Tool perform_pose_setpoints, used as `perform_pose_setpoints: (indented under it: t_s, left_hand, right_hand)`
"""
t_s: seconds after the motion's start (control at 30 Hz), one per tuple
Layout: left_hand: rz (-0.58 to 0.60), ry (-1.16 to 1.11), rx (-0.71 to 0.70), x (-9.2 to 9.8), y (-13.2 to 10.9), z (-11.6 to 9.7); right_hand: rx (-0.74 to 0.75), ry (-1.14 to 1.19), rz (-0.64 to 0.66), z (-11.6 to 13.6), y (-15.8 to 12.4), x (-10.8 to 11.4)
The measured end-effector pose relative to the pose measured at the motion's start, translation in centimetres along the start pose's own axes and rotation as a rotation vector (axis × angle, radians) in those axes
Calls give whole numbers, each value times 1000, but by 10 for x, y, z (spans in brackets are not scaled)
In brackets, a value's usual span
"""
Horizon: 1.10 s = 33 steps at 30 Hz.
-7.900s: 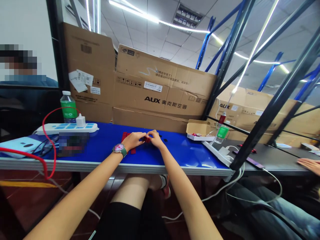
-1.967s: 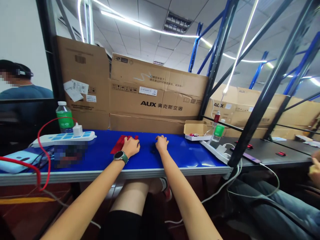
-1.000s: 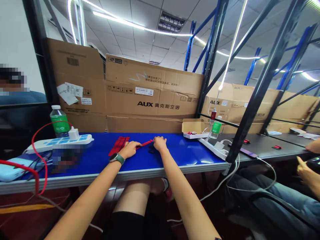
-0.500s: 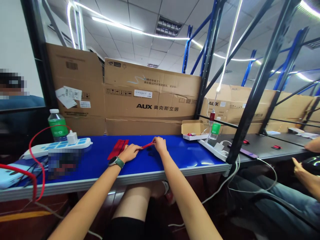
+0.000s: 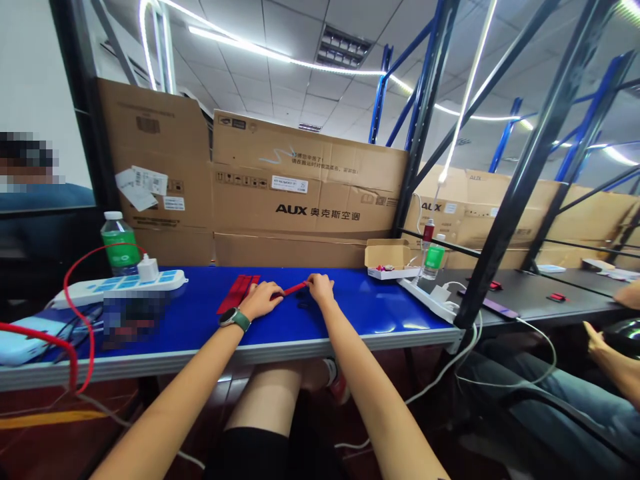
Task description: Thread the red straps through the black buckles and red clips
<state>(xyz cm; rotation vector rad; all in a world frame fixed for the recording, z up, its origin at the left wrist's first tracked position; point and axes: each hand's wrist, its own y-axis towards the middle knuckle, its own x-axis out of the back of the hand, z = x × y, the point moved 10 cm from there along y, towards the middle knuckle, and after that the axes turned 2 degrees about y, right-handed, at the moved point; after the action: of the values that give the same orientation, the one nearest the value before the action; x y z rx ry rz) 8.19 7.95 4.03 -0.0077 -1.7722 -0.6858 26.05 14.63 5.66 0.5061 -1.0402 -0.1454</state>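
A narrow red strip (image 5: 295, 289) stretches between my two hands, just above or on the blue tabletop. Its left end is in the closed fingers of my left hand (image 5: 262, 300), which wears a watch (image 5: 234, 319) at the wrist. My right hand (image 5: 321, 288) pinches the other end. Flat red pieces with dark lines (image 5: 235, 295) lie on the table just left of my left hand, partly covered by it. A small dark item (image 5: 303, 306) rests below the strip, near my right hand; its kind is too small to make out.
On the left stand a bottle (image 5: 120, 245) and a white power strip (image 5: 165, 280) with cables. A small open box (image 5: 393, 272) sits at the back right, beside another power strip (image 5: 431, 301). Cardboard (image 5: 310, 213) walls the back. A co-worker's hand (image 5: 607, 353) shows at far right.
The camera view has shifted slightly. My left hand sits a little more over the flat red pieces. Both hands keep their hold on the red strip.
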Motion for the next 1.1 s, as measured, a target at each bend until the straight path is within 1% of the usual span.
perform_pose_setpoints:
  t_s: [0.03,0.1,0.17,0.23,0.33,0.4,0.47,0.57,0.73,0.8,0.9,0.93,1.03,1.1]
  left_hand:
    - [7,11,11,-1,0,1]
    - [13,23,27,-2,0,2]
    - [13,29,36,-2,0,3]
    - [11,28,42,-1,0,4]
    - [15,19,41,-2,0,4]
    - [18,13,38,-2,0,4]
    - [13,11,39,-2,0,5]
    - [11,6,44,-2,0,6]
    - [8,-19,37,-1,-1,5]
    - [-11,-21,26,3,-1,1]
    - [-70,-35,-2,13,-2,-7]
    - [-91,-48,-14,16,-2,-9]
    - [-131,-117,-36,23,0,-10]
    - [-155,-187,-23,26,2,-4]
  right_hand:
    - [32,-35,-2,3,-1,2]
    - [156,-24,30,17,-3,2]
    - [277,48,115,30,-5,-2]
    - [348,161,182,35,-8,-2]
    - [378,365,263,33,-9,2]
    - [390,446,407,32,-13,-4]
    - [396,439,521,31,-17,-11]
    - [395,368,584,31,-18,-18]
    - [376,362,593,37,-19,-29]
    - [361,421,528,41,-17,-28]
    - [308,576,385,46,-12,-24]
    - [289,633,364,48,-10,-25]
    - [263,751,371,54,-9,-30]
    - [261,725,307,51,-5,-24]
